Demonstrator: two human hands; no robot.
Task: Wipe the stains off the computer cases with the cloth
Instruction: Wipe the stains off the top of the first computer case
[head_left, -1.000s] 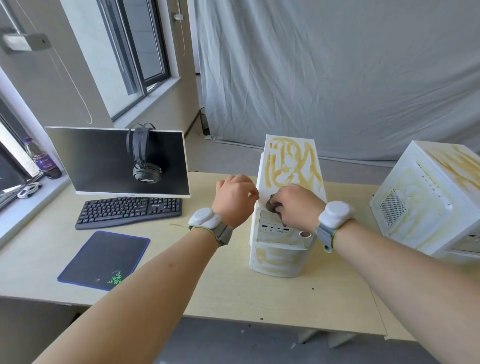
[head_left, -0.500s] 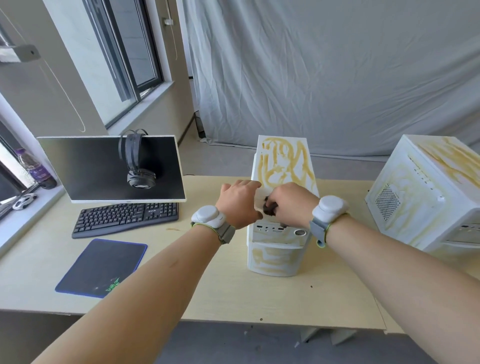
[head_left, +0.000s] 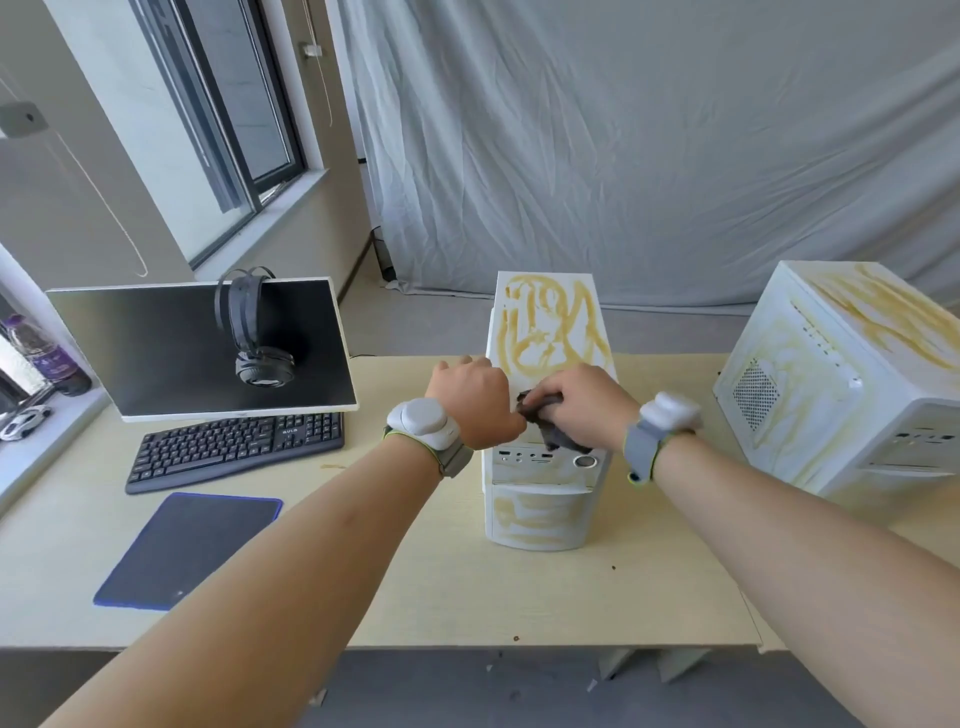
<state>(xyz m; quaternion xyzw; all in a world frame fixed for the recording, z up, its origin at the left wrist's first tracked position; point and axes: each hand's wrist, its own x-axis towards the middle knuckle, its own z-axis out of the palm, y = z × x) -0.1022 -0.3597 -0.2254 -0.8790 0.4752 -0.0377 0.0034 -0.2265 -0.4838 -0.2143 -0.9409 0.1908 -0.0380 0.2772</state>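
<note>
Head view, looking forward and down. Centre: a dark cloth (head_left: 545, 415) is bunched on the near top edge of the tower computer case (head_left: 543, 467), which stands upright on the pale wooden surface (head_left: 597, 597). The right hand (head_left: 582, 402) holds the cloth with fingers curled round it and presses it to the case top. The left hand (head_left: 475, 402) rests against the case's upper left edge, just beside the cloth, its fingers curled; whether they grip the edge cannot be told. Yellow-brown stains (head_left: 550, 332) cover the far part of the case top, and paler smears mark the front panel below the port strip. Each wrist carries a white device on a grey band.

Right: a second, cube-shaped white computer case (head_left: 841, 384) stands well apart from the first on the same surface, streaked yellow-brown on its top and left side.

Left: a monitor (head_left: 202, 348) with a dark screen, a pair of black headphones (head_left: 254, 327) hung over its top edge, a black keyboard (head_left: 234, 447) in front of it, and a dark mouse mat (head_left: 192, 551) with a blue border nearer.

Far left: on the window ledge, a plastic bottle (head_left: 44, 353) with a purple label and dark contents in its lower part, and a small white toy car (head_left: 26, 421).

Background: a grey fabric backdrop (head_left: 649, 145).
</note>
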